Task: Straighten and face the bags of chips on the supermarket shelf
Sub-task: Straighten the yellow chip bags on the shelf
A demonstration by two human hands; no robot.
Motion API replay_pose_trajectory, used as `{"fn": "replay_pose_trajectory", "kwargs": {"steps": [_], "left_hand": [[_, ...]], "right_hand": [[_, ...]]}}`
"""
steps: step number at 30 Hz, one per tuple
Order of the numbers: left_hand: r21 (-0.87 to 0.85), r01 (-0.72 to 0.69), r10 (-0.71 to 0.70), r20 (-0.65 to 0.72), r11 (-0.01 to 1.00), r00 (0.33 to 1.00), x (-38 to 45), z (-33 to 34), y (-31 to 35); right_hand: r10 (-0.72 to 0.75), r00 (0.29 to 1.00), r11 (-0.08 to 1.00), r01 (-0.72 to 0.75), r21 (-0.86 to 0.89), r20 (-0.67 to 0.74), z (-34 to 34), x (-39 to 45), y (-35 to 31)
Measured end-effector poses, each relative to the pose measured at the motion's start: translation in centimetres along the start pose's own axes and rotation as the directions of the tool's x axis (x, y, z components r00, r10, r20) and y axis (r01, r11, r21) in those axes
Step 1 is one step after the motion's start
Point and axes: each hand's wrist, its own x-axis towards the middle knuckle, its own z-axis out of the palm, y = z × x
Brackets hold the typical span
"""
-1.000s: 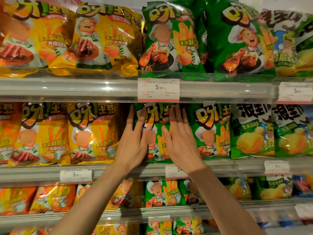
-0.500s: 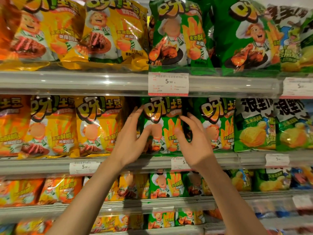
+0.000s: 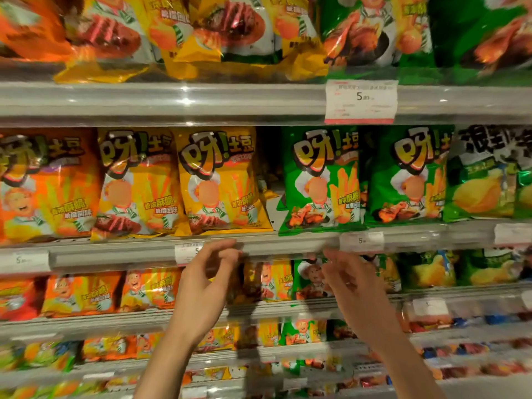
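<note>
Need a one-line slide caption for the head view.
Both hands, left and right, hang empty below the middle shelf rail, under a gap between yellow bag and green bag.

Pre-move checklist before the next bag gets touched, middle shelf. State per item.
1. Left hand free: ok, fingers loosely curled, holding nothing, below the shelf edge.
2. Right hand free: ok, off the bags.
3. Left green bag faced: ok, upright, logo forward.
4. Gap between the yellow bag and the green bag: not ok, dark open slot, a bag corner pokes into it.
5. Yellow bag straight: not ok, leans slightly.
6. Stock behind front row: cannot tell.
</note>
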Motion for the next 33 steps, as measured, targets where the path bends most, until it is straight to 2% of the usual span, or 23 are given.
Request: {"fn": "replay_pose_trajectory", "kwargs": {"steps": [7,14,18,23,27,30,33], "left_hand": [[-0.018,0.015,-0.018,-0.132,1.0,0.991,-0.1,-1.0,0.8],[0.006,-0.069,0.068,-0.267,0.998,0.961,1.7,-2.5,2.5],[0.094,-0.104,0.128,-0.301,0.99,0.945,4.7,-3.4,2.4],[0.19,-0.188,0.232,-0.245,0.964,0.942,8.3,-3.3,3.0],[0.208,-0.175,0.215,-0.19,0.962,0.958,10.0,-2.7,3.6],[0.213,-0.161,0.2,-0.175,0.964,0.964,10.7,-2.7,3.6],[0.162,-0.167,0.196,-0.179,0.972,0.964,10.7,-2.8,3.8]], "right_hand": [[-0.081,0.996,0.996,0.08,0.032,0.04,-0.2,1.3,-0.8],[-0.265,0.963,0.964,0.263,0.047,0.053,0.9,3.3,-4.3],[-0.23,0.969,0.971,0.223,0.082,0.094,2.6,4.7,-7.1],[-0.252,0.967,0.957,0.256,0.134,-0.046,6.7,7.5,-11.4],[-0.123,0.99,0.992,0.125,0.029,-0.073,9.7,11.4,-13.4],[-0.021,0.998,0.993,0.027,0.116,-0.053,10.7,12.3,-13.9],[0.003,0.995,0.972,0.02,0.233,-0.098,10.4,12.5,-13.8]]}}
